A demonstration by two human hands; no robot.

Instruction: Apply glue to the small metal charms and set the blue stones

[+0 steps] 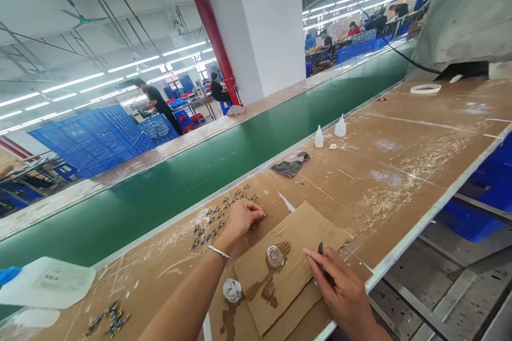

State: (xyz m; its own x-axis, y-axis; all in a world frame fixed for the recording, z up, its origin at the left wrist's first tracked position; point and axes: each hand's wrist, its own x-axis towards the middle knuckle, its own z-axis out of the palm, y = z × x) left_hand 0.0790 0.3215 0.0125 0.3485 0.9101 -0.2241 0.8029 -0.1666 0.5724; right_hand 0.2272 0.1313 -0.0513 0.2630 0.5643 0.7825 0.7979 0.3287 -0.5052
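Note:
My left hand [242, 218] reaches over the workbench, thumb and fingers pinched on a small gold-and-blue metal part [264, 214]. Rows of similar small parts [216, 217] stand on the bench around and beyond it. My right hand [338, 285] is closed over the near right edge of a cardboard sheet [308, 229], gripping a slim dark tool [320, 248] mostly hidden by the fingers. On the cardboard, a small clear cup [274, 257] sits among wet brown stains, with a thin wooden stick [281, 230] close by. A foil-like round cup [232, 291] stands left of the sheet.
A green conveyor belt [200, 170] runs behind the bench. Two small white squeeze bottles [319, 137], a camouflage cloth [290, 164] and a tape roll [426, 88] lie farther right. At the left are a large white bottle [52, 282] and a parts pile [108, 319].

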